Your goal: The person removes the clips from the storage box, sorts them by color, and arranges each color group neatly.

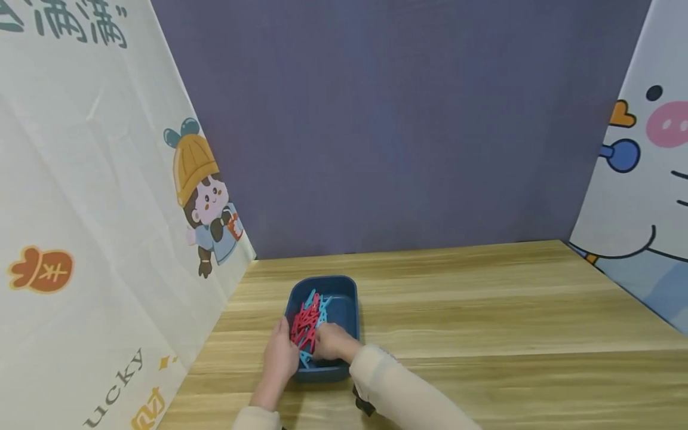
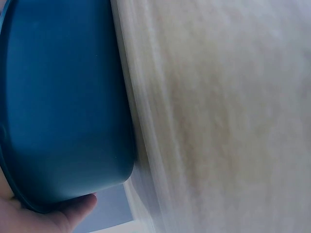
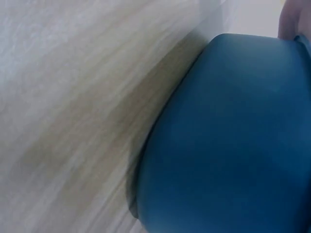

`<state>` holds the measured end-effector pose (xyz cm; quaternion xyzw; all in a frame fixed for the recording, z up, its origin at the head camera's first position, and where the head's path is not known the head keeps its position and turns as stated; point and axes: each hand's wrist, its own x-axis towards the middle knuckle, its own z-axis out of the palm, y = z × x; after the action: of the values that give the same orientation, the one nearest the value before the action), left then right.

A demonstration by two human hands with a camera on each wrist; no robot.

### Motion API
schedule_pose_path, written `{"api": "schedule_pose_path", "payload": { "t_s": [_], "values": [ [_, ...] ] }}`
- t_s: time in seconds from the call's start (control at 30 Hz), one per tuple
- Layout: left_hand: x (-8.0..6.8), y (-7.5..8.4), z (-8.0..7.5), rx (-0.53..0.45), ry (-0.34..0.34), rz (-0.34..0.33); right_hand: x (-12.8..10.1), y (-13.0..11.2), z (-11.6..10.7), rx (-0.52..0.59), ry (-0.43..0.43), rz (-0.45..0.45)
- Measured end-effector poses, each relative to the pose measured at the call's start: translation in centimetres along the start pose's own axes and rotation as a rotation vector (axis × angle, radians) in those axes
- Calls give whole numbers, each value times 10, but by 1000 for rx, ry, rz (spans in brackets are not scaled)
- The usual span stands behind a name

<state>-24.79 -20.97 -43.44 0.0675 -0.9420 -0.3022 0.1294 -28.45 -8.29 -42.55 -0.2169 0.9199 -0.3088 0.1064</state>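
Note:
A dark blue plastic bin (image 1: 348, 316) sits on the wooden table, holding a pile of red clothespins (image 1: 304, 319) and light blue clothespins (image 1: 323, 307). My left hand (image 1: 281, 353) grips the bin's left rim; in the left wrist view its thumb (image 2: 80, 208) lies against the outer wall (image 2: 63, 107). My right hand (image 1: 334, 343) reaches down into the near part of the bin, beside the red clothespins. Its fingertips are hidden among them, so I cannot tell what it holds. The right wrist view shows mostly the bin's outside wall (image 3: 228, 136).
The wooden table (image 1: 457, 322) stretches to the right of the bin. A dark blue-grey panel (image 1: 403, 131) stands behind it. White printed sheets rise at the left (image 1: 107, 179) and right (image 1: 618, 215). A small black object (image 1: 364, 403) shows under the right sleeve.

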Motion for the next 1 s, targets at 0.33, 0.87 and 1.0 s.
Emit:
{"api": "schedule_pose_path", "payload": {
  "t_s": [0.33, 0.87, 1.0],
  "values": [
    [1, -2, 1, -1, 5, 12, -5, -3, -16, 61, 9, -50],
    [1, -4, 1, -4, 8, 22, -2, 10, -43, 100, 169, -163],
    [1, -3, 1, -4, 3, 7, -3, 13, -53, 130, 195, -167]
  ]
}}
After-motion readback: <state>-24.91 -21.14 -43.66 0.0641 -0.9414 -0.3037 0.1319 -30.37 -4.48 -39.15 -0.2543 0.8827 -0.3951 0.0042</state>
